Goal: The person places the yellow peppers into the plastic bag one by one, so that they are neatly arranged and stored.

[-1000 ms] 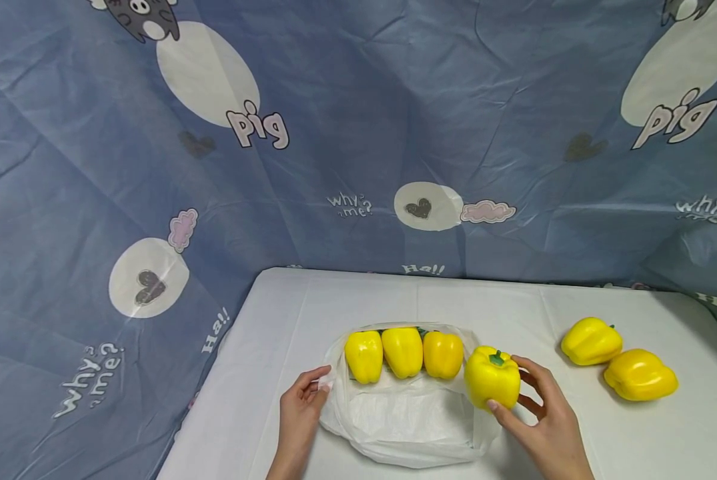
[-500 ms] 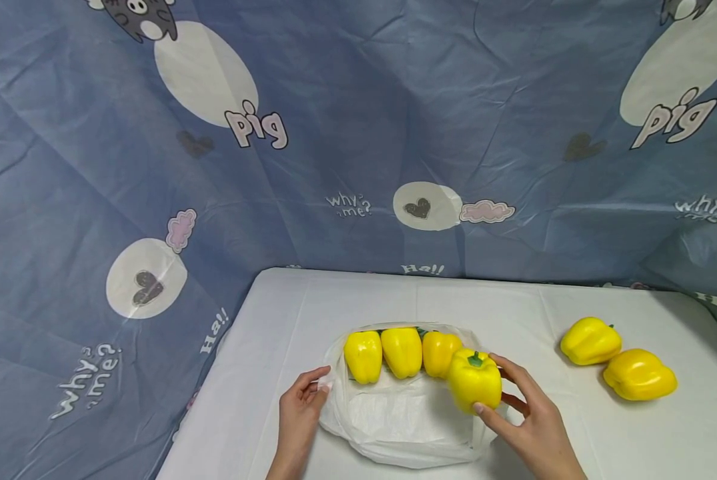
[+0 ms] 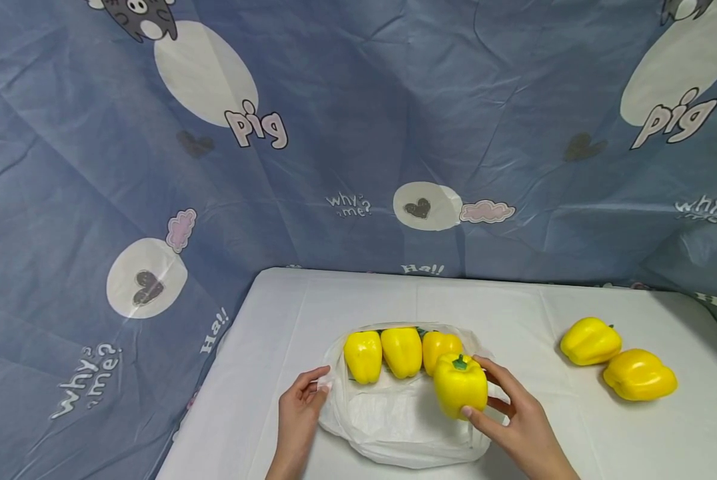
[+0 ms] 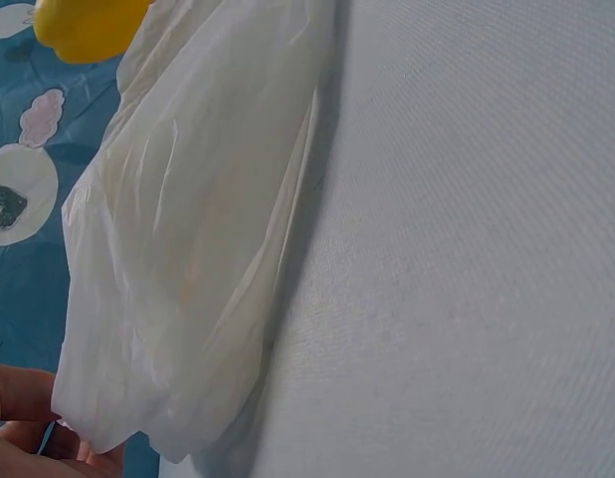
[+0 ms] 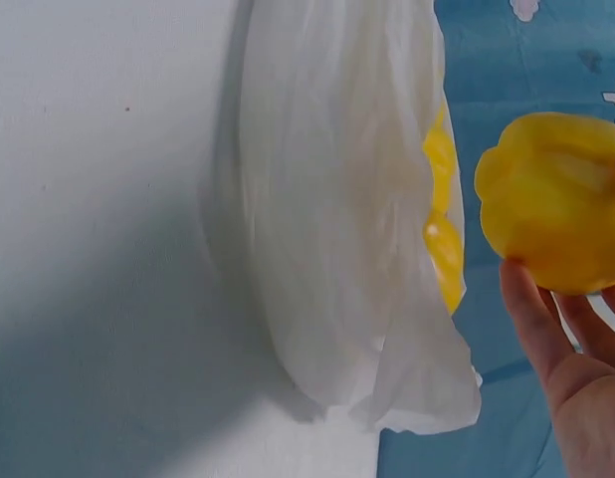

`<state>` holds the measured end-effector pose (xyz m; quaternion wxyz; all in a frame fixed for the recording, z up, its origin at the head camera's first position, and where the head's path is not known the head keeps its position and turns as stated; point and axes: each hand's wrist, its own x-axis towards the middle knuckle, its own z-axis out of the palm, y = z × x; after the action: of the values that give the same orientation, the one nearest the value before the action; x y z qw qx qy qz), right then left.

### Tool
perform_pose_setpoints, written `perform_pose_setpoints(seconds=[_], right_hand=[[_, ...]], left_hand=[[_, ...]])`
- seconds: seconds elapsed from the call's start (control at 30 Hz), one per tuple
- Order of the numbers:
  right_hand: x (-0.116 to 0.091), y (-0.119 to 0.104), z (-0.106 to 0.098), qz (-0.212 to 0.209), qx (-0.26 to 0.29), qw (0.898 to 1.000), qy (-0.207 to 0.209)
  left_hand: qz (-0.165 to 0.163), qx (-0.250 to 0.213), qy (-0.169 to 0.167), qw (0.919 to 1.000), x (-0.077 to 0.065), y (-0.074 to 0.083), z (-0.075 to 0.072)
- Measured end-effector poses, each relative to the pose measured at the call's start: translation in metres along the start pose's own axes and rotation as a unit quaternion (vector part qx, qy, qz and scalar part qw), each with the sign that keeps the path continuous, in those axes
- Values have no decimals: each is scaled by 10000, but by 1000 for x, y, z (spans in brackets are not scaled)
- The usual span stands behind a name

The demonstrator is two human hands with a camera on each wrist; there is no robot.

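Note:
A white plastic bag (image 3: 394, 450) lies with its mouth spread wide, and three yellow bell peppers (image 3: 401, 353) sit in a row along its far side. My left hand (image 3: 300, 413) pinches the bag's left rim between thumb and fingers; the left wrist view shows those fingers (image 4: 27, 393) at the plastic's edge. My right hand (image 3: 517, 417) grips another yellow bell pepper (image 3: 460, 385), green stem up, over the right part of the bag's mouth. In the right wrist view this pepper (image 5: 556, 199) is above the bag's rim, thumb and fingers around it.
Two more yellow bell peppers, one behind (image 3: 591, 341) and one in front (image 3: 640, 375), lie on the white-covered table (image 3: 532, 310) at the right. A blue printed cloth (image 3: 346, 133) hangs behind the table and along its left side.
My right hand has carried its bell pepper leftward, from beside the bag's right rim to over the bag's mouth. The left hand keeps its pinch on the rim, unmoved.

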<state>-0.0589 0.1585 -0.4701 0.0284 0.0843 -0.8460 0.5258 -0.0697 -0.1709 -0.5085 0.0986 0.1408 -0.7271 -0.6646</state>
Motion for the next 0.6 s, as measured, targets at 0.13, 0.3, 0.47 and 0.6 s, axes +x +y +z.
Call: perform_pose_setpoints(seconds=[0.13,0.3,0.47,0.6], right_hand=[[2,-2,3,213,181,9995,-165],[4,-4,7,386,324,9984,-255],[6,-2,14,351,449,9977,-375],[7,-2,20,403,522,9967,-473]], left_hand=[[2,7,14,10000,0,0,0],[6,21,35,10000,0,1,0],[23,50,31,10000,-1,2,0],[19,43,35,10000,-1,3,0]])
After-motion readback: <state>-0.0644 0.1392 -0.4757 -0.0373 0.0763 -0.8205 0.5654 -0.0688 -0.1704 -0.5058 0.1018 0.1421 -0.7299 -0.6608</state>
